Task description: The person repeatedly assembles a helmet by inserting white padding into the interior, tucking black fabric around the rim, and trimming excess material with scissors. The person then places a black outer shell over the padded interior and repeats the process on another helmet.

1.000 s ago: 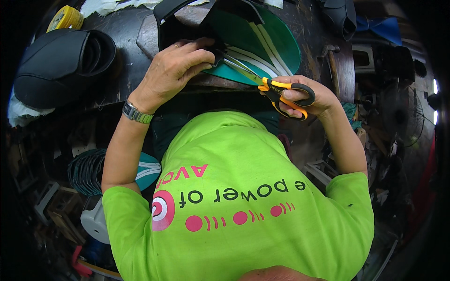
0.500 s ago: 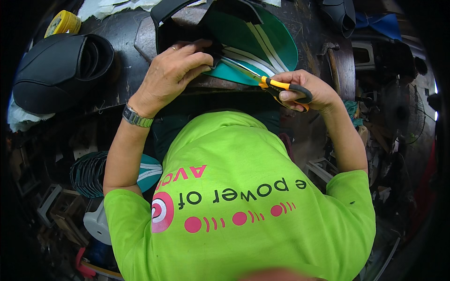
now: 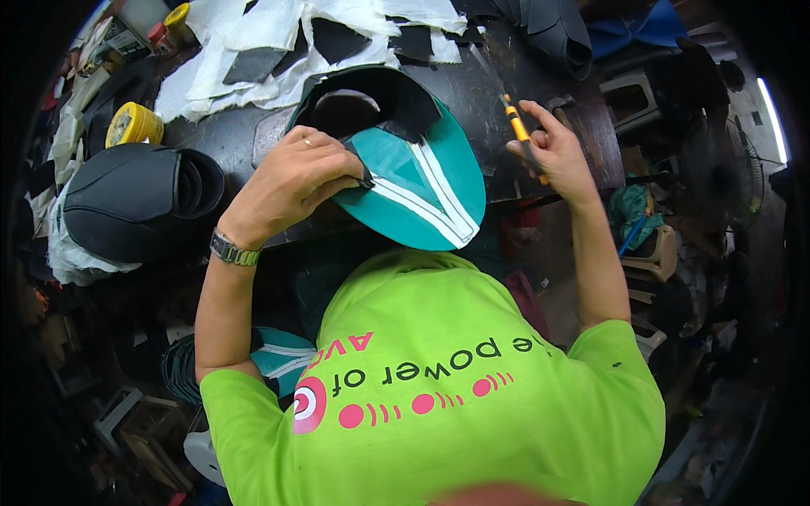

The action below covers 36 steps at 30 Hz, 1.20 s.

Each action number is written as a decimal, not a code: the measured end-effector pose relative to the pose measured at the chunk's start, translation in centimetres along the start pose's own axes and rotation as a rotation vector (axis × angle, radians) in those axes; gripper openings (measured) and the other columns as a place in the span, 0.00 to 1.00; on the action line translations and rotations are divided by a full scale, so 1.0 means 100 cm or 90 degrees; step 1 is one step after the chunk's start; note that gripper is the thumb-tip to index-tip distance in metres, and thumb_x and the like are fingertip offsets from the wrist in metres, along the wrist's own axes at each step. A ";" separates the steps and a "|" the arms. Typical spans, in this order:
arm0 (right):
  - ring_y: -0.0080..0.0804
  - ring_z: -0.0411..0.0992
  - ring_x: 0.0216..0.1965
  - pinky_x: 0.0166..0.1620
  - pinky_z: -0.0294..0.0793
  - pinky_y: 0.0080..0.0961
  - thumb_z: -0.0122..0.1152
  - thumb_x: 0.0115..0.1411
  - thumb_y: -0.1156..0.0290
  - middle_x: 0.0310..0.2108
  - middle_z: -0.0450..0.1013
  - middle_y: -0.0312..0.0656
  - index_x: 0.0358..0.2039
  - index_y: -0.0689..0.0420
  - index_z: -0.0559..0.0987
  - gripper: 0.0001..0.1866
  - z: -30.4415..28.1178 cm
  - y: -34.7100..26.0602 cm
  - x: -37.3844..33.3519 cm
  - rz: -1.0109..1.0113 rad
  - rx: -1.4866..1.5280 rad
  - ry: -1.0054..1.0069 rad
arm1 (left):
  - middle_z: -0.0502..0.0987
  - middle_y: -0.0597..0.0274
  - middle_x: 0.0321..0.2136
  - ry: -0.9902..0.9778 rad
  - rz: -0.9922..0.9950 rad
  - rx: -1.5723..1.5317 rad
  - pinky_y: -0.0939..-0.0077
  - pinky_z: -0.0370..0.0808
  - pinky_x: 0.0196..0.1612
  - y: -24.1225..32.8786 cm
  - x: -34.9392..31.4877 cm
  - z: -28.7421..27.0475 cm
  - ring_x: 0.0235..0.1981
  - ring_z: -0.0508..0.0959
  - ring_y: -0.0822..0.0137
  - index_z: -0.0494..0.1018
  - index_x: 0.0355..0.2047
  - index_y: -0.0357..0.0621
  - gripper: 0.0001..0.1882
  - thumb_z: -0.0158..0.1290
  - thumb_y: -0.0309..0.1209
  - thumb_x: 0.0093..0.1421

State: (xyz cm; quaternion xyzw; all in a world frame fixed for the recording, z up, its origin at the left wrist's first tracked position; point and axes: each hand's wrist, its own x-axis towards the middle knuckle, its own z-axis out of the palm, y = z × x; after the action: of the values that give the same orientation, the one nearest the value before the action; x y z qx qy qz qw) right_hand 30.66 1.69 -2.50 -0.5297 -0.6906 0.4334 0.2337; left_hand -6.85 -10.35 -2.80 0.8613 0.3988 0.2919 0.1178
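Note:
My left hand [image 3: 299,173] is closed on the near left edge of a green curved piece [image 3: 396,215] that bears white stripes meeting in a V and has a black lining. A bit of black material shows at my fingertips. To the right of this piece, my right hand [image 3: 557,156] holds scissors with yellow and black handles [image 3: 516,125]. Their blades point up and away over the dark table, apart from the green piece. Whether the blades are spread cannot be made out.
Rolled black pieces [image 3: 126,202] stand at the left of the dark table [image 3: 472,93], near a yellow tub [image 3: 135,126]. White cloth scraps [image 3: 253,42] with black cut pieces lie at the back. More green striped pieces [image 3: 283,354] are stacked below my left arm.
The scissors have moved from the green piece up and to the right. The green piece is turned, its striped face now more in view. My left hand keeps its hold.

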 end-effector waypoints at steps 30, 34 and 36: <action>0.45 0.73 0.55 0.54 0.73 0.39 0.72 0.55 0.63 0.46 0.78 0.46 0.51 0.51 0.79 0.23 0.237 -0.142 0.244 -0.919 -0.402 -0.108 | 0.63 0.43 0.56 0.518 -0.661 0.157 0.56 0.67 0.64 -0.141 -0.011 0.023 0.59 0.68 0.43 0.65 0.58 0.40 0.36 0.69 0.26 0.50; 0.49 0.74 0.53 0.51 0.76 0.45 0.71 0.54 0.67 0.47 0.77 0.49 0.55 0.52 0.76 0.27 0.261 -0.142 0.251 -0.854 -0.462 -0.248 | 0.61 0.46 0.58 0.520 -0.661 0.150 0.62 0.72 0.62 -0.146 -0.013 0.027 0.55 0.71 0.50 0.64 0.61 0.42 0.38 0.69 0.23 0.50; 0.52 0.78 0.47 0.47 0.78 0.49 0.66 0.55 0.68 0.44 0.78 0.51 0.48 0.53 0.80 0.19 0.266 -0.136 0.256 -0.823 -0.424 -0.274 | 0.62 0.46 0.58 0.512 -0.652 0.170 0.64 0.74 0.60 -0.146 -0.015 0.028 0.53 0.73 0.53 0.64 0.61 0.43 0.38 0.68 0.23 0.51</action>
State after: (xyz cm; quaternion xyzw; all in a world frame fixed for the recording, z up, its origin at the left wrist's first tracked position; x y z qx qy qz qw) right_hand -5.81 15.40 -8.19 0.0345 -0.9884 0.0725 0.1289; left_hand -15.01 -1.82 -11.99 0.3938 0.8035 0.4458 -0.0239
